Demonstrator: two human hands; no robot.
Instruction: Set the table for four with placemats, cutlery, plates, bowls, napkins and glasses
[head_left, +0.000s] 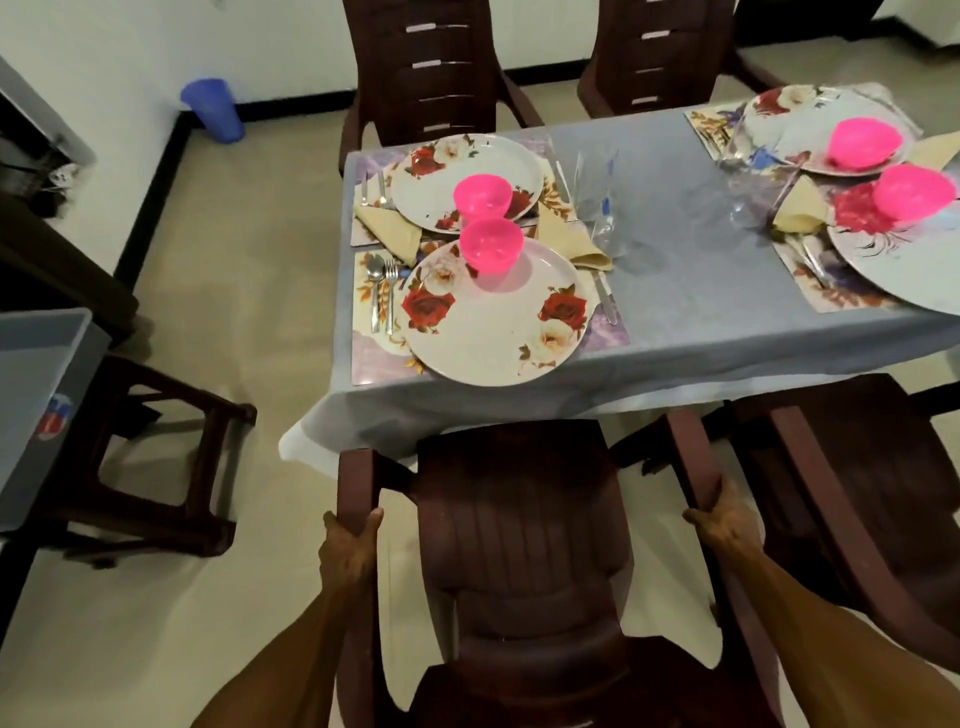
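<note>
I stand behind a dark brown plastic armchair (519, 561) at the near side of the table (691, 312). My left hand (349, 545) grips its left armrest and my right hand (722, 525) grips its right armrest. On the grey cloth lie floral placemats (363, 358) bearing rose plates (493, 322), pink bowls (491, 245), folded beige napkins (392, 228), a spoon and fork (382, 291) and a knife (605, 299). Clear glasses (597, 192) stand near the middle. Two more settings lie at the far right.
Two brown chairs (441, 73) stand on the far side, another (857, 467) to my right. A brown stool (156, 457) and a grey box (36, 410) are at the left. A blue bin (213, 109) sits by the wall.
</note>
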